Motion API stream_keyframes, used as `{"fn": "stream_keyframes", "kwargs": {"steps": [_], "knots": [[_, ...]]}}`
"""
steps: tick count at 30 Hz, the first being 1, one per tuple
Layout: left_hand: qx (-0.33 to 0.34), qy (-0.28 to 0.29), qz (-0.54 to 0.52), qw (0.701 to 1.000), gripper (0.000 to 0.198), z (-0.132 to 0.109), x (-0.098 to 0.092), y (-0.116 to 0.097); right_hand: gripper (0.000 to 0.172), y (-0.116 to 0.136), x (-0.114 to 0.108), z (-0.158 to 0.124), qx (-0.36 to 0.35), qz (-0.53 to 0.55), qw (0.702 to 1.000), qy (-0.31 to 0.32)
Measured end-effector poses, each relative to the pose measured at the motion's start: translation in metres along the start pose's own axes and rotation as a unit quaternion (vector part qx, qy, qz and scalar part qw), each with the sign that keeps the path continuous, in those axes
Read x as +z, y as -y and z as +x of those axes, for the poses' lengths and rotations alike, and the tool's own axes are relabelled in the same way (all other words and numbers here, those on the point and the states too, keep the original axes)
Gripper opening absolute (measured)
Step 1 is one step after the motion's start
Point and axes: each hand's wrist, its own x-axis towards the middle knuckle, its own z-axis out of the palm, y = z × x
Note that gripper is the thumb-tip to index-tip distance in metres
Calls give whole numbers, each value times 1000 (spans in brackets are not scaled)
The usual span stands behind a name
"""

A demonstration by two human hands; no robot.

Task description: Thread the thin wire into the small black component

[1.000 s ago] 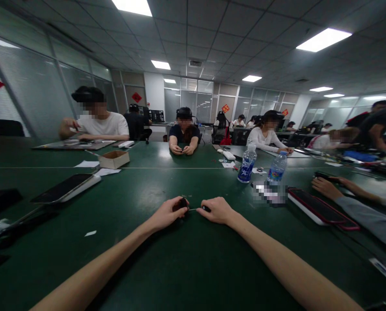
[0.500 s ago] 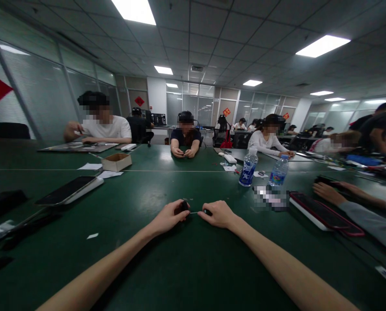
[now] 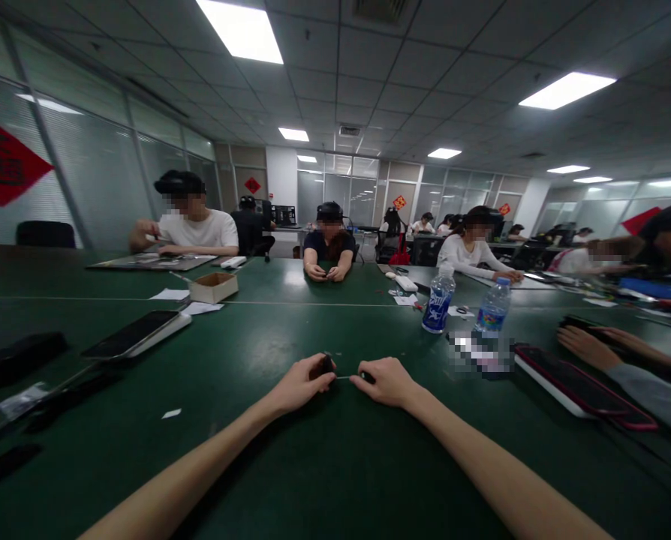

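My left hand [image 3: 302,386] is closed around a small black object [image 3: 328,364], its thumb and fingers hiding most of it. Just to the right, my right hand [image 3: 390,384] grips the dark handle of a small screwdriver [image 3: 343,377]. The thin metal shaft bridges the narrow gap between both hands and points at the black object. Whether its tip touches the object cannot be made out. Both hands are low over the green table [image 3: 313,465], near its middle.
On the left are a phone [image 3: 130,335], a small open cardboard box [image 3: 215,288] and a white scrap [image 3: 172,413]. Two water bottles, one blue-labelled [image 3: 438,301], stand to the right, near stacked phones [image 3: 580,381] and another person's hand [image 3: 586,346]. Other people sit across the table.
My view has shifted slightly, so the whole scene sits a little lower and further right. Both hands keep their grips, with the shaft still between them.
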Motion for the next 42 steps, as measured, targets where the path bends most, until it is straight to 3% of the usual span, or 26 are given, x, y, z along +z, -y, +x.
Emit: {"fn": "stream_keyframes", "kwargs": {"steps": [22,42], "knots": [[6,-2,-13,1000,32,-4,-1,-9,43,2,-4,1,4,22,1000,21],[1,-10,-5,1000,35,-1,0,3,42,4,-7,1,3,22,1000,20]]}}
